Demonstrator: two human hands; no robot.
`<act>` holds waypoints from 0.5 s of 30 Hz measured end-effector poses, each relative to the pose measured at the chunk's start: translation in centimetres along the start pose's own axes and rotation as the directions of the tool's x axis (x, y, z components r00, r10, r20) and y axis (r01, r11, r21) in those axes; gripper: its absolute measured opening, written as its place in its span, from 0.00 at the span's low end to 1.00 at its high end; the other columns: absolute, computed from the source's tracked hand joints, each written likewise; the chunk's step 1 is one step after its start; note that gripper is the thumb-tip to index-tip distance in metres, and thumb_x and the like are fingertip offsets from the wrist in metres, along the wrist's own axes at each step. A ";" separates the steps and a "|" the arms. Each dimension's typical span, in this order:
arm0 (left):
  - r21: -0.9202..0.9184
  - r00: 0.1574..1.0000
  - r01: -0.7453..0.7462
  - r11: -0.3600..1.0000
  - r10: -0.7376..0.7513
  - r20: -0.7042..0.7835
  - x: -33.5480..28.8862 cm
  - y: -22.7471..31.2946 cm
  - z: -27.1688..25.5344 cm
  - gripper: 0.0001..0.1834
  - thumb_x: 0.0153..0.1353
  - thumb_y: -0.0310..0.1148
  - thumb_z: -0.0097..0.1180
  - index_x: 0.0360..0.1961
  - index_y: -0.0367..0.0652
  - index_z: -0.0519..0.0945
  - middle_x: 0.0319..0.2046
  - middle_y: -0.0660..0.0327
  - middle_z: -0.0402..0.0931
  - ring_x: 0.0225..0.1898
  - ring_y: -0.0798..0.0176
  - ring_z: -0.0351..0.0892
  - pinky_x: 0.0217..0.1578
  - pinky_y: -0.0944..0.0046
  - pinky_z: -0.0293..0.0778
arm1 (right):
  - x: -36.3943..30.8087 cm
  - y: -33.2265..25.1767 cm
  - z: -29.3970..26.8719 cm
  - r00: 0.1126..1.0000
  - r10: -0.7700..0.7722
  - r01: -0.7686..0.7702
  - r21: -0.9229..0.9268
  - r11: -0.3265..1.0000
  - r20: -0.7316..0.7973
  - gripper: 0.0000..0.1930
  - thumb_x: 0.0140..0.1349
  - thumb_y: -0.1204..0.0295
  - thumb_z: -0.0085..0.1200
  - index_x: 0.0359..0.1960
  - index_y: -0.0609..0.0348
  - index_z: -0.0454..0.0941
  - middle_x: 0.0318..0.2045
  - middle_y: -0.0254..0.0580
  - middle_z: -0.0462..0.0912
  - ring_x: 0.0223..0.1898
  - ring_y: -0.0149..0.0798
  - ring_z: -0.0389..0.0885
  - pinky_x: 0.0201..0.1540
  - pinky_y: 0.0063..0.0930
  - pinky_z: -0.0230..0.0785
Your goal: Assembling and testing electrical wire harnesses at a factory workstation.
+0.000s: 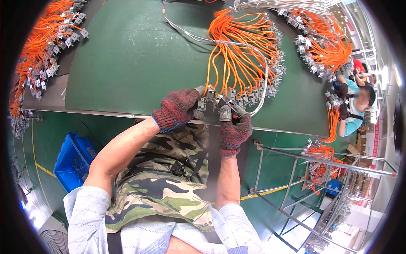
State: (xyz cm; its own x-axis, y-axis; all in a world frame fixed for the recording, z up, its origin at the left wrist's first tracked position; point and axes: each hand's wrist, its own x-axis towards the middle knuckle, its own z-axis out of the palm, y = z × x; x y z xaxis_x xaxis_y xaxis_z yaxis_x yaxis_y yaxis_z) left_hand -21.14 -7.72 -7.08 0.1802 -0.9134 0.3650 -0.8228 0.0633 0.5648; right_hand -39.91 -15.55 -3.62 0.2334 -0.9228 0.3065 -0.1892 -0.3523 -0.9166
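Note:
My hands wear dark red knitted gloves with grey fingertips and meet at the near edge of the green-topped table. My left hand is closed on a grey connector at the end of an orange cable. Close beside it, my right hand has its fingers pinched together at a small dark piece among the connectors; its fingertips partly cover what they hold. Beyond both hands fans out a bundle of orange cables, each ending in a grey connector. A white cable loops over the bundle.
More orange cable bundles lie at the far left and far right. A blue bin stands on the floor at left, a metal frame rack at right. A co-worker handles cables past the table's right end.

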 end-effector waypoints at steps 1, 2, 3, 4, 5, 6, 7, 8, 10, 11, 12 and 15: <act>0.008 1.000 0.014 1.000 -0.014 0.023 0.1 0.1 -0.1 0.38 0.58 0.30 0.68 0.72 0.48 0.73 0.43 0.50 0.83 0.43 0.40 0.85 0.41 0.44 0.81 | 0.0 -0.2 0.0 1.000 0.000 0.000 0.002 1.000 0.002 0.11 0.68 0.76 0.67 0.48 0.69 0.83 0.42 0.48 0.92 0.42 0.31 0.89 0.48 0.29 0.83; 0.017 0.999 0.028 0.999 -0.029 0.045 0.1 0.1 -0.1 0.38 0.58 0.29 0.67 0.72 0.48 0.72 0.43 0.50 0.83 0.43 0.40 0.85 0.41 0.44 0.81 | 0.1 -0.5 0.0 1.000 0.005 -0.005 0.029 1.000 0.002 0.11 0.68 0.76 0.67 0.48 0.69 0.83 0.43 0.48 0.92 0.43 0.31 0.89 0.48 0.29 0.83; 0.020 0.999 0.029 0.999 -0.030 0.045 0.0 0.0 0.0 0.38 0.58 0.29 0.67 0.72 0.48 0.72 0.43 0.50 0.83 0.43 0.40 0.85 0.41 0.44 0.81 | 0.1 -0.6 0.0 1.000 0.009 -0.009 0.056 0.998 0.003 0.12 0.68 0.76 0.68 0.49 0.69 0.84 0.44 0.49 0.92 0.43 0.31 0.89 0.48 0.29 0.82; 0.021 0.999 0.024 0.999 -0.025 0.043 0.0 -0.2 0.2 0.38 0.58 0.29 0.67 0.72 0.48 0.72 0.44 0.50 0.83 0.43 0.40 0.85 0.41 0.44 0.81 | 0.1 -0.6 0.0 1.000 0.008 -0.008 0.059 0.998 0.002 0.12 0.68 0.76 0.68 0.49 0.69 0.84 0.44 0.49 0.92 0.43 0.31 0.89 0.48 0.29 0.82; 0.022 0.999 0.019 1.000 -0.020 0.041 0.0 -0.3 0.4 0.37 0.58 0.29 0.67 0.72 0.48 0.73 0.44 0.50 0.83 0.43 0.40 0.85 0.41 0.44 0.81 | 0.1 -0.6 0.0 1.000 0.010 -0.010 0.076 0.997 0.005 0.12 0.68 0.75 0.68 0.49 0.69 0.84 0.43 0.47 0.92 0.43 0.31 0.89 0.48 0.29 0.82; 0.025 0.999 0.017 1.000 -0.018 0.040 0.0 -0.5 0.4 0.37 0.58 0.29 0.67 0.72 0.48 0.73 0.44 0.50 0.83 0.43 0.40 0.85 0.41 0.44 0.81 | 0.1 -0.5 -0.1 1.000 0.011 -0.012 0.094 0.996 0.007 0.13 0.67 0.75 0.69 0.49 0.69 0.84 0.43 0.46 0.92 0.43 0.31 0.88 0.48 0.29 0.82; 0.014 0.999 0.011 1.000 -0.011 0.033 0.0 -0.5 0.4 0.37 0.58 0.29 0.67 0.71 0.48 0.73 0.44 0.50 0.83 0.43 0.40 0.85 0.41 0.44 0.81 | 0.0 -0.4 -0.1 1.000 0.011 -0.011 0.096 0.995 0.005 0.13 0.67 0.75 0.69 0.49 0.69 0.84 0.43 0.46 0.92 0.43 0.31 0.88 0.48 0.29 0.82; 0.003 1.000 0.003 1.000 -0.004 0.025 0.0 -0.5 0.4 0.37 0.58 0.29 0.67 0.71 0.47 0.73 0.44 0.50 0.83 0.43 0.40 0.85 0.40 0.44 0.81 | 0.0 -0.3 -0.2 1.000 0.011 -0.011 0.056 0.998 0.009 0.13 0.67 0.75 0.69 0.49 0.69 0.84 0.42 0.45 0.92 0.43 0.31 0.88 0.47 0.29 0.82; -0.052 1.000 -0.002 0.999 0.002 -0.005 0.1 -0.4 0.5 0.37 0.57 0.28 0.67 0.70 0.47 0.73 0.43 0.50 0.83 0.43 0.40 0.85 0.40 0.44 0.81 | 0.0 0.2 -0.2 1.000 0.007 -0.007 0.013 1.000 0.012 0.13 0.67 0.75 0.69 0.50 0.69 0.84 0.41 0.43 0.91 0.43 0.31 0.88 0.47 0.29 0.82; -0.109 0.999 -0.007 0.994 0.003 -0.036 0.1 -0.4 0.5 0.37 0.57 0.28 0.67 0.70 0.47 0.73 0.43 0.50 0.82 0.43 0.40 0.85 0.40 0.45 0.81 | 0.2 0.7 -0.2 0.999 -0.050 0.050 -0.007 0.999 0.001 0.13 0.67 0.75 0.69 0.49 0.69 0.84 0.39 0.43 0.91 0.41 0.31 0.88 0.46 0.29 0.82; -0.112 0.999 -0.009 0.994 0.004 -0.040 0.1 -0.3 0.5 0.37 0.57 0.28 0.67 0.70 0.47 0.73 0.43 0.50 0.82 0.43 0.40 0.85 0.40 0.45 0.81 | 0.3 0.9 -0.2 0.994 -0.107 0.107 -0.028 0.994 -0.009 0.13 0.66 0.75 0.70 0.48 0.69 0.84 0.38 0.42 0.91 0.40 0.31 0.87 0.45 0.29 0.82; -0.027 1.000 -0.019 0.999 0.018 -0.025 0.0 -0.3 0.6 0.37 0.56 0.28 0.67 0.70 0.46 0.74 0.43 0.51 0.82 0.43 0.41 0.85 0.40 0.46 0.81 | 0.1 0.5 -0.4 0.999 -0.002 0.009 0.156 0.988 -0.047 0.12 0.65 0.74 0.70 0.46 0.68 0.84 0.37 0.42 0.90 0.38 0.30 0.87 0.43 0.29 0.81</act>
State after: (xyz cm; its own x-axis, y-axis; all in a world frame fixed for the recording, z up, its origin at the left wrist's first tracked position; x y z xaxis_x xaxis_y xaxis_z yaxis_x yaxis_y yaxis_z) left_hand -21.22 -7.99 -7.61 0.1786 -0.9016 0.3940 -0.8114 0.0915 0.5773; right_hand -40.40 -15.85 -3.96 0.1887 -0.9284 0.3200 -0.0357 -0.3321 -0.9426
